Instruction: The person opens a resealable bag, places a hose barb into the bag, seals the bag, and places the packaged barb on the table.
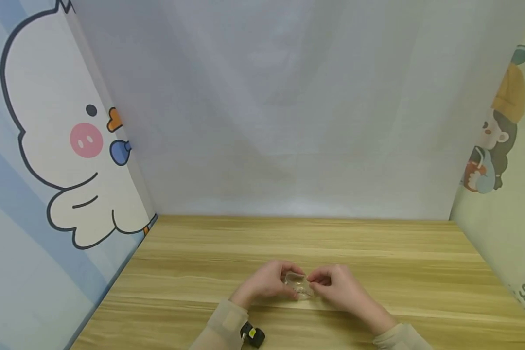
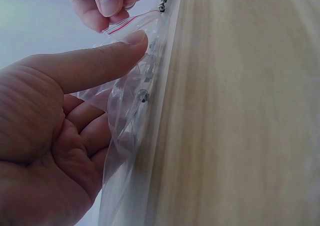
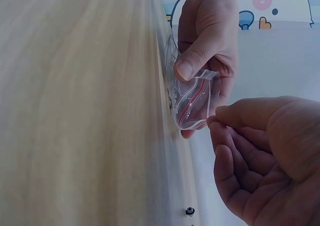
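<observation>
A small clear zip bag (image 1: 296, 286) with a red line along its seal sits between the two hands, close over the table. My left hand (image 1: 269, 282) grips it from the left, thumb across the front and fingers behind the plastic. In the right wrist view, the bag's mouth (image 3: 192, 103) gapes a little. Thumb and forefinger of my right hand (image 1: 339, 288) pinch the bag's edge beside the seal. Through the plastic shows a small metal piece (image 2: 143, 96). Another small shiny metal piece (image 3: 190, 211) lies on the table on the right hand's side.
The wood-grain table (image 1: 192, 253) ends at a pale curtain (image 1: 288, 121) behind. Printed panels, a white cartoon bird (image 1: 57, 97) at left and a cartoon figure (image 1: 492, 150) at right, flank it. A small black device (image 1: 253, 335) sits by the left sleeve.
</observation>
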Tool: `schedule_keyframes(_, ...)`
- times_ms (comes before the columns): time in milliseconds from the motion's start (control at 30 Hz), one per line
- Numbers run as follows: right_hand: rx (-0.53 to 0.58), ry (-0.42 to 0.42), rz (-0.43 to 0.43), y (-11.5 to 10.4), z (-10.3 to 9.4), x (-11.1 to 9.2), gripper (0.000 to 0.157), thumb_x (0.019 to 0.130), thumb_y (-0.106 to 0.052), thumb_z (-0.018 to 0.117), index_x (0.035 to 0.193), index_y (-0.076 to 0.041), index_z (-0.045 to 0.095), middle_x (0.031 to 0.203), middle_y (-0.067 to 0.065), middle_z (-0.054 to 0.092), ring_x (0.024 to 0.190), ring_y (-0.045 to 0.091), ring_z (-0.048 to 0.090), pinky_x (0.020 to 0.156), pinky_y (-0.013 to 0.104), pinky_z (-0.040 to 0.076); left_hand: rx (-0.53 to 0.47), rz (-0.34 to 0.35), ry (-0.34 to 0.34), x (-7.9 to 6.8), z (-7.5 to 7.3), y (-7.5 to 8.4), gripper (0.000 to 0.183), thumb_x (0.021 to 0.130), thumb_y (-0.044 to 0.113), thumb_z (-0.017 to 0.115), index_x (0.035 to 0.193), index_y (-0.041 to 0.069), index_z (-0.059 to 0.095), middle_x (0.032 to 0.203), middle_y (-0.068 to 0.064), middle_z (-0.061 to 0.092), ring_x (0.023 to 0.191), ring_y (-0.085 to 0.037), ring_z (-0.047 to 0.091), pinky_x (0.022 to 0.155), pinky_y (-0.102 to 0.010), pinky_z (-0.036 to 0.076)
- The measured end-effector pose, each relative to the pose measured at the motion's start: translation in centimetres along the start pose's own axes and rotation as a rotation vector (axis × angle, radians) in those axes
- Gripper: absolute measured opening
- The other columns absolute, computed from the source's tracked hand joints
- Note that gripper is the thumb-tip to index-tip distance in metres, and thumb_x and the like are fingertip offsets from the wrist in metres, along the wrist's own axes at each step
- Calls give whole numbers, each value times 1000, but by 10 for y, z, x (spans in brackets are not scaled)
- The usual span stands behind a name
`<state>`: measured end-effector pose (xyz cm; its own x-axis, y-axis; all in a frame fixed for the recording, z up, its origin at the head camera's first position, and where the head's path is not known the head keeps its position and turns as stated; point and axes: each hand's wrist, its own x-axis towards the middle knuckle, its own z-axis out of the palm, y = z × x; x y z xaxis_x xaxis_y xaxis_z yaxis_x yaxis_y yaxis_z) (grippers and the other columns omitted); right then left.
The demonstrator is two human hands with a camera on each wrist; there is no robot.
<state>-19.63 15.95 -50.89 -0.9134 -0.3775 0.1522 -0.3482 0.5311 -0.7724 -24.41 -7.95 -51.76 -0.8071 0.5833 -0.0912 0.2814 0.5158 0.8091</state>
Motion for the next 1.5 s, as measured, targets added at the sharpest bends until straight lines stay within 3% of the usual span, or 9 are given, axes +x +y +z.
schedule_keyframes(333, 2, -6, 1, 0, -2, 1, 8, 96, -8, 78, 103, -7, 82, 96, -1, 79, 83, 8, 71, 74, 25, 58, 2, 8, 1, 0, -1, 0, 48, 77, 16, 97, 121, 24, 78, 123, 12, 74, 86, -9, 57, 78, -29, 47)
schedule_keyframes(900, -2, -26, 28, 2, -6, -1, 9, 97, -11, 78, 105, -8, 82, 97, -3, 78, 85, 10, 71, 76, 27, 59, -32, 0, -9, -2, 0, 2, 47, 78, 14, 96, 121, 24, 78, 123, 12, 75, 112, -7, 64, 98, -36, 50)
schedule_keyframes(1500, 17, -27, 72, 7, -17, -3, 10, 97, -9, 77, 106, -5, 80, 101, 2, 79, 89, 16, 72, 78, 28, 58, -25, 6, -1, -1, 0, 1, 49, 75, 11, 97, 119, 25, 79, 123, 13, 74, 110, -8, 64, 100, -37, 50)
